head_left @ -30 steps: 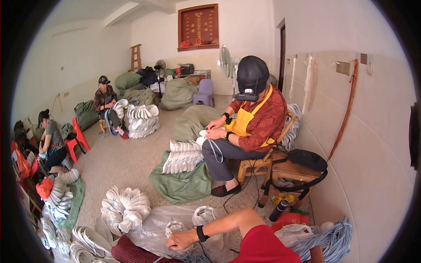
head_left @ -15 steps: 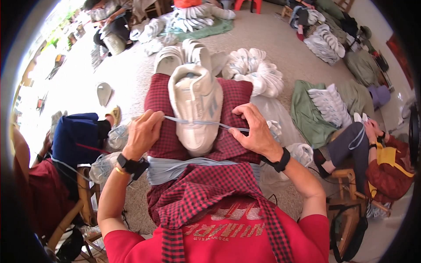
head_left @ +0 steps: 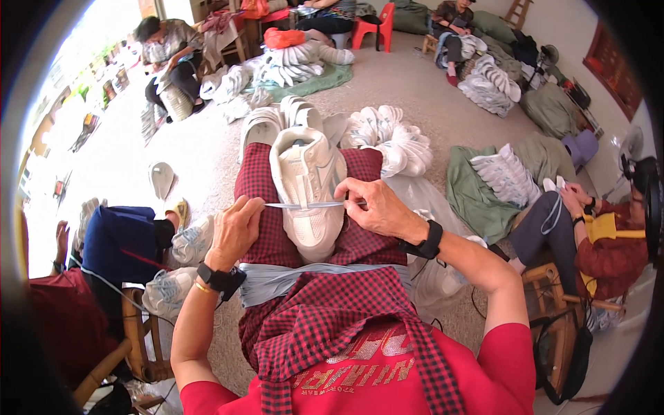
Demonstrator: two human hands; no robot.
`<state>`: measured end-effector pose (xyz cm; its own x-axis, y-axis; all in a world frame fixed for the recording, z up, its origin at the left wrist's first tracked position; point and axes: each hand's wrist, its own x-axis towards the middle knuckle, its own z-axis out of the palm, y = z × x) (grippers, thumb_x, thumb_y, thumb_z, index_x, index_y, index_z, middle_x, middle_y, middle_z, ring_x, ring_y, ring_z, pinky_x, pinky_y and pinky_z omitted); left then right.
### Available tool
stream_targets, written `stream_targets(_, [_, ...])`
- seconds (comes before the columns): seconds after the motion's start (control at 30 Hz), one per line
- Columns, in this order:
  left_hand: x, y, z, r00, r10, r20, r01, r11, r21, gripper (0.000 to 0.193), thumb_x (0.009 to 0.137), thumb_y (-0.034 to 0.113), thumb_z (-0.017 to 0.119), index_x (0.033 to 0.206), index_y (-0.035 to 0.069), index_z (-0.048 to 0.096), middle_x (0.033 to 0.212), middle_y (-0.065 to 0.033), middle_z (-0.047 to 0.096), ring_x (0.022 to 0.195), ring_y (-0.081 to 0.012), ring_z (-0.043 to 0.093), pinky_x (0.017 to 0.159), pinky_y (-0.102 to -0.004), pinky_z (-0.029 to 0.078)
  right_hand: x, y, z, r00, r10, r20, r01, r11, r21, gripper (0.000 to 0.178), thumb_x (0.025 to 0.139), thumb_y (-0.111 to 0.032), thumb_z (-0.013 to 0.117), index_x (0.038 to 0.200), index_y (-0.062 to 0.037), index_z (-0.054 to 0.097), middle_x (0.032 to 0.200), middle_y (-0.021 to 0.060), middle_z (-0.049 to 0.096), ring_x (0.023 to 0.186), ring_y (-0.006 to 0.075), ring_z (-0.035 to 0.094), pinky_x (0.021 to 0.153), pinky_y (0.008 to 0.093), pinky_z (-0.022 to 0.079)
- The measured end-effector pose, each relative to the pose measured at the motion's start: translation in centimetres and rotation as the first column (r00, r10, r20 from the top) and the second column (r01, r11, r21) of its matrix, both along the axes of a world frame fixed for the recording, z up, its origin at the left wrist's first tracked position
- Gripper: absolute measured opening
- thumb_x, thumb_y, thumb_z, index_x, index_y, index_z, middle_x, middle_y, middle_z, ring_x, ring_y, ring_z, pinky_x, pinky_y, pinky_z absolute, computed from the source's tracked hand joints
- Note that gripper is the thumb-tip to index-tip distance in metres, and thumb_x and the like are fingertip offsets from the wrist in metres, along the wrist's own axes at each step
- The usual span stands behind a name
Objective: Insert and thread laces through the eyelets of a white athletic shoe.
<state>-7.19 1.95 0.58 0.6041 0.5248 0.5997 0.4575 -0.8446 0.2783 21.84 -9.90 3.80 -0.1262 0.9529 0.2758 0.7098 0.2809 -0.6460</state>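
A cream-white sneaker point(head_left: 311, 232) rests on my lap over a red-and-black checked apron point(head_left: 259, 173), toe toward me. A pale blue-grey shoelace point(head_left: 282, 205) runs across its front, through the lowest eyelets. My left hand point(head_left: 238, 227) pinches one end left of the shoe and keeps it taut. Close against the shoe's right side, my right hand point(head_left: 373, 206) is closed on the other side of the lace; its fingertips are partly hidden. A bundle of similar laces point(head_left: 266, 285) lies across my lap, nearer my body.
More white shoe uppers point(head_left: 391, 142) are stacked beyond my knees. Laced sneakers point(head_left: 166, 290) lie at my left. Co-workers sit on both sides and further back. A green cloth point(head_left: 470, 187) with shoe pieces and a wooden chair point(head_left: 553, 297) are at the right.
My right hand has moved left, from further out along the lace to right beside the shoe. The left hand still grips its end. The view has tilted up a little.
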Motion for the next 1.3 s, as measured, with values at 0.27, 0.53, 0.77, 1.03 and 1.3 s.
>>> stream_targets(0.27, [-5.6, -1.6, 0.0, 0.996, 0.091, 0.003, -0.091, 0.996, -0.019, 0.01, 0.09, 0.002, 0.062, 0.098, 0.006, 0.067, 0.084, -0.0137, 0.067, 0.073, -0.0347, 0.068, 0.061, -0.0415, 0.051, 0.9, -0.3, -3.3, 0.968, 0.06, 0.242, -0.152, 0.913, 0.379, 0.015, 0.086, -0.006, 0.067, 0.101, -0.0028, 0.064, 0.082, 0.0117, 0.064, 0.073, 0.0308, 0.067, 0.062, 0.0391, 0.053])
stream_targets(0.53, [-12.6, 0.1, -0.7, 0.98, 0.2, -0.001, -0.198, 0.97, 0.138, 0.027, 0.085, -0.009, 0.056, 0.107, 0.001, 0.068, 0.095, -0.0192, 0.069, 0.086, -0.0337, 0.07, 0.073, -0.0379, 0.055, 3.7, 0.0, -5.4, 0.947, -0.015, 0.32, -0.155, 0.852, 0.5, 0.015, 0.092, -0.015, 0.058, 0.102, -0.0057, 0.063, 0.079, 0.0129, 0.063, 0.072, 0.0324, 0.067, 0.061, 0.0417, 0.054])
stream_targets(0.77, [-18.4, 7.1, -5.5, 0.995, 0.104, -0.009, -0.1, 0.975, 0.198, 0.022, 0.099, 0.006, 0.055, 0.114, -0.004, 0.067, 0.105, -0.0187, 0.07, 0.092, -0.0337, 0.069, 0.082, -0.038, 0.056, 12.6, -4.7, -5.0, 0.89, -0.219, 0.399, 0.064, 0.928, 0.367, 0.013, 0.09, -0.013, 0.058, 0.102, -0.0092, 0.061, 0.084, 0.0119, 0.066, 0.074, 0.0331, 0.067, 0.059, 0.044, 0.053])
stream_targets(1.03, [-11.6, 7.7, -5.3, 0.975, -0.001, 0.222, -0.072, 0.945, 0.32, 0.022, 0.099, 0.005, 0.054, 0.114, -0.004, 0.067, 0.106, -0.0183, 0.07, 0.092, -0.0326, 0.069, 0.082, -0.0376, 0.056, 23.4, -18.4, -2.6, 0.728, -0.624, 0.282, 0.464, 0.753, 0.467, 0.013, 0.089, -0.01, 0.054, 0.101, -0.0093, 0.06, 0.082, 0.0154, 0.067, 0.074, 0.0371, 0.067, 0.062, 0.0465, 0.052])
stream_targets(1.3, [-8.9, 8.2, -0.3, 0.934, -0.084, 0.346, -0.091, 0.883, 0.46, 0.022, 0.099, 0.004, 0.054, 0.114, -0.005, 0.067, 0.107, -0.018, 0.07, 0.092, -0.0315, 0.069, 0.082, -0.0371, 0.056, 29.9, -28.9, -1.4, 0.32, -0.885, 0.338, 0.716, 0.46, 0.526, 0.007, 0.093, -0.013, 0.052, 0.092, -0.0082, 0.058, 0.079, 0.0174, 0.067, 0.074, 0.0383, 0.067, 0.064, 0.0496, 0.052])
